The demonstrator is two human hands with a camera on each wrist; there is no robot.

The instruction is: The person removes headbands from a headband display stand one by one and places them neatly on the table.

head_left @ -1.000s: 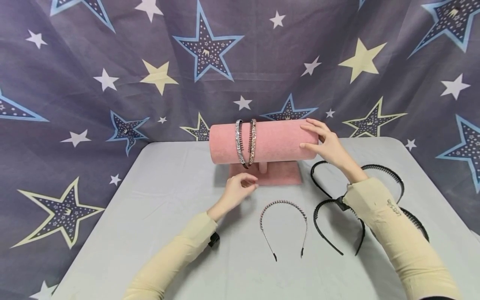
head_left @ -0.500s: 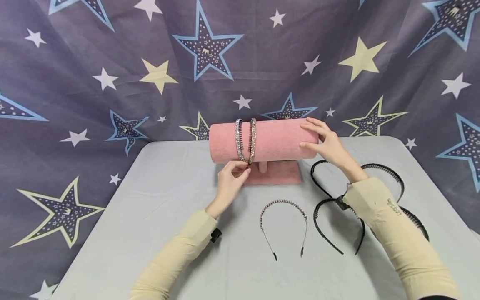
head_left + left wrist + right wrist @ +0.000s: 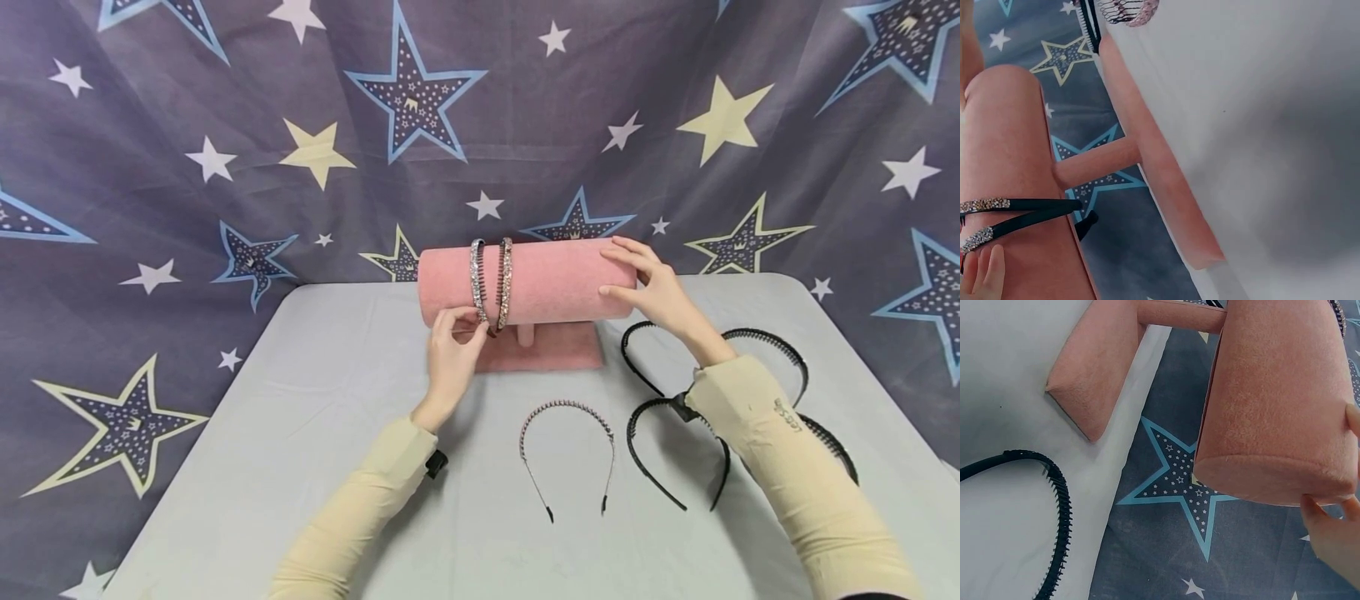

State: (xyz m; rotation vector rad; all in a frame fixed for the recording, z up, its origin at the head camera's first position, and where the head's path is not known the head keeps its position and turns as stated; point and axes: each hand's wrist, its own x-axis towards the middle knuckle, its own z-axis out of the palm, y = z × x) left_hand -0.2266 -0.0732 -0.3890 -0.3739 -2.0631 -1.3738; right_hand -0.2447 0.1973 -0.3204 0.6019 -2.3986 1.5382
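A pink velvety headband stand (image 3: pixel 570 287) with a horizontal roll on a flat base stands at the table's back. Round its left half sit a silver glittery headband (image 3: pixel 475 271) and, just right of it, a rose-gold glittery headband (image 3: pixel 507 279); their lower ends come together under the roll. My left hand (image 3: pixel 448 358) pinches at the silver headband's lower front. Fingertips (image 3: pixel 997 262) show right at that band's edge in the left wrist view. My right hand (image 3: pixel 663 296) grips the roll's right end, fingers on top and thumb in front.
A thin beaded headband (image 3: pixel 567 403) lies on the pale table (image 3: pixel 330 400) in front of the stand. Several black toothed headbands (image 3: pixel 772 335) lie at the right, partly under the right sleeve (image 3: pixel 795 467). A star-patterned cloth (image 3: pixel 517 108) hangs close behind the table.
My left hand has risen from below the stand's roll, shifting left, up to the silver headband's lower front. The right hand, stand and headbands have stayed in place.
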